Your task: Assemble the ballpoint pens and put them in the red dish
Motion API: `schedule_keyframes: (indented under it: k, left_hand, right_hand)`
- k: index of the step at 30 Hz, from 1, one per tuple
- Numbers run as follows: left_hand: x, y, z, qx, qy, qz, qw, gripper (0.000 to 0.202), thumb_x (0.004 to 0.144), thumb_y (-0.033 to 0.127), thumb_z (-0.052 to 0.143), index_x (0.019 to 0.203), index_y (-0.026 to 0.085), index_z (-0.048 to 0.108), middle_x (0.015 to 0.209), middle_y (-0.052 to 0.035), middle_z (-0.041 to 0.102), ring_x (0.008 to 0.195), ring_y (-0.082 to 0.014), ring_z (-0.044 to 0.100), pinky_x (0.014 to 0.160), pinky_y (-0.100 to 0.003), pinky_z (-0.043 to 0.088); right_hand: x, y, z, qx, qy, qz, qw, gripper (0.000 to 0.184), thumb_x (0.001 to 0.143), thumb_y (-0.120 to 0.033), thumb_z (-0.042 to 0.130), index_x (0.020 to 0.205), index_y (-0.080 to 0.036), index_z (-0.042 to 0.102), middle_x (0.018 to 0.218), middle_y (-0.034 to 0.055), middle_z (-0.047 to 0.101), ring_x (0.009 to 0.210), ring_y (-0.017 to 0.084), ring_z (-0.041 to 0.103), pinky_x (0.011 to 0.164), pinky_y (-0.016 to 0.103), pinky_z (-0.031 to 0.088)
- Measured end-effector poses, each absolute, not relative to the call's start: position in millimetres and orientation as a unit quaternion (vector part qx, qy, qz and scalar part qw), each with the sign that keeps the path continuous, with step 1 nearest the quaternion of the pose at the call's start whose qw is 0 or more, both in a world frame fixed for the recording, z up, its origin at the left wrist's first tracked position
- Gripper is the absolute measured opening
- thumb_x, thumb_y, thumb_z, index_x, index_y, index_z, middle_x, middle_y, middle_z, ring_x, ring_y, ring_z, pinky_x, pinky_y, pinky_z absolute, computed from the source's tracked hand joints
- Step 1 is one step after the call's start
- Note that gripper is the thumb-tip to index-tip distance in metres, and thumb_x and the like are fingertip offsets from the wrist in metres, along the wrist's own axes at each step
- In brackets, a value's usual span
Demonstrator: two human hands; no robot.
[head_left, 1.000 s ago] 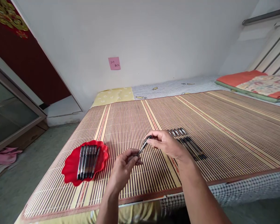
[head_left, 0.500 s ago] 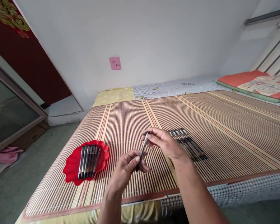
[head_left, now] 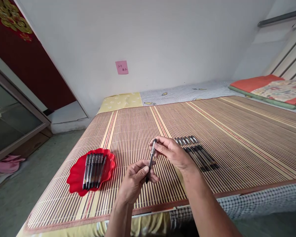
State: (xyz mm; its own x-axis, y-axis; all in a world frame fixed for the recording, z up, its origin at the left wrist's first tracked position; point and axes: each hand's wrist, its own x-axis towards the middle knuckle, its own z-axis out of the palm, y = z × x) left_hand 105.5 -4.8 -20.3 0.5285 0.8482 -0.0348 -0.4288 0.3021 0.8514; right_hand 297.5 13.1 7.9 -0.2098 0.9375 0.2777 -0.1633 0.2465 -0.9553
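Between my two hands a capped pen point(head_left: 152, 157) is held aslant above the mat, its cap end up. My right hand point(head_left: 174, 151) pinches the cap between thumb and fingers. Lower down, my left hand point(head_left: 137, 174) grips the barrel near its dark bottom end. On the left, a red scalloped plate point(head_left: 73, 177) bears several similar pens point(head_left: 93, 171) lying side by side. Several capped pens point(head_left: 201, 154) lie in a slanted row on the mat, right of my right hand, which with its forearm partly covers them.
A striped bamboo mat point(head_left: 135, 128) covers the bed. Folded orange and floral bedding point(head_left: 268, 87) lies at the far right. A pink note point(head_left: 121, 67) sticks to the white wall. At the left stand a glass-panelled door point(head_left: 12, 115) and the grey floor point(head_left: 61, 148).
The pen and both hands have shifted very slightly, with my right hand moving a little to the left. More of the pen row now shows beside it.
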Motion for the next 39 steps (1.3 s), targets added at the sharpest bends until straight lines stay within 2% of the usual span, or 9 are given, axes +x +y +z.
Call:
schedule_keyframes:
  k: [10, 16, 21, 24, 28, 34, 39]
  left_hand:
    - [104.9, -6.7, -19.9, 0.417, 0.259, 0.426, 0.760, 0.028, 0.079, 0.030, 0.085, 0.096, 0.011, 0.074, 0.072, -0.0030, 0.070, 0.061, -0.0150, 0.070, 0.063, -0.026, 0.056]
    - [102.2, -7.9, -14.3, 0.461, 0.276, 0.403, 0.741, 0.030, 0.087, 0.034, 0.078, 0.106, 0.013, 0.069, 0.083, -0.0050, 0.073, 0.073, -0.0202, 0.076, 0.072, -0.031, 0.058]
    - [97.2, -16.7, -10.6, 0.501, 0.323, 0.426, 0.681, 0.026, 0.083, 0.033, 0.081, 0.092, 0.014, 0.065, 0.079, -0.0055, 0.074, 0.073, -0.0167, 0.072, 0.069, -0.025, 0.052]
    - [86.8, -22.6, -10.8, 0.506, 0.385, 0.446, 0.630, 0.027, 0.076, 0.032, 0.084, 0.087, 0.014, 0.068, 0.075, -0.0021, 0.070, 0.069, -0.0123, 0.064, 0.065, -0.022, 0.047]
    - [56.4, -31.5, -12.0, 0.493, 0.469, 0.486, 0.548, 0.031, 0.069, 0.036, 0.085, 0.084, 0.014, 0.070, 0.068, 0.0022, 0.064, 0.063, -0.0102, 0.055, 0.062, -0.022, 0.044]
    - [-17.2, -43.2, -14.0, 0.488, 0.602, 0.505, 0.380, 0.042, 0.062, 0.047, 0.081, 0.085, 0.013, 0.073, 0.065, -0.0008, 0.067, 0.061, -0.0145, 0.057, 0.058, -0.025, 0.044]
    - [-61.0, -35.4, -15.4, 0.528, 0.670, 0.452, 0.262, 0.051, 0.065, 0.056, 0.071, 0.088, 0.011, 0.075, 0.065, -0.0047, 0.070, 0.059, -0.0180, 0.061, 0.053, -0.027, 0.045]
  right_hand:
    - [298.5, 13.4, 6.8, -0.345, -0.592, 0.504, 0.526, 0.024, 0.097, -0.040, 0.067, 0.106, -0.018, 0.070, 0.082, 0.0007, 0.065, 0.071, 0.011, 0.066, 0.068, 0.025, 0.057]
    - [302.9, 14.0, 5.5, -0.347, -0.570, 0.513, 0.540, 0.024, 0.095, -0.041, 0.070, 0.103, -0.018, 0.071, 0.082, 0.0010, 0.065, 0.068, 0.011, 0.064, 0.064, 0.025, 0.054]
    - [296.8, 14.4, 7.9, -0.343, -0.582, 0.529, 0.514, 0.025, 0.095, -0.040, 0.070, 0.104, -0.017, 0.071, 0.080, 0.0014, 0.066, 0.067, 0.011, 0.063, 0.063, 0.025, 0.051]
    - [288.4, 14.2, 8.4, -0.335, -0.598, 0.538, 0.491, 0.029, 0.094, -0.043, 0.070, 0.107, -0.018, 0.070, 0.086, 0.0032, 0.068, 0.069, 0.012, 0.063, 0.062, 0.026, 0.051]
    - [285.6, 16.2, 4.2, -0.367, -0.626, 0.495, 0.478, 0.031, 0.095, -0.047, 0.065, 0.108, -0.018, 0.069, 0.081, 0.0029, 0.067, 0.069, 0.013, 0.062, 0.060, 0.027, 0.050]
    - [292.9, 20.0, -4.2, -0.441, -0.642, 0.428, 0.459, 0.030, 0.094, -0.045, 0.064, 0.108, -0.019, 0.067, 0.094, 0.0071, 0.069, 0.073, 0.015, 0.064, 0.062, 0.030, 0.052]
    - [292.9, 17.5, -2.8, -0.477, -0.655, 0.403, 0.425, 0.027, 0.095, -0.044, 0.060, 0.105, -0.019, 0.067, 0.099, 0.0085, 0.070, 0.077, 0.017, 0.067, 0.067, 0.033, 0.054]
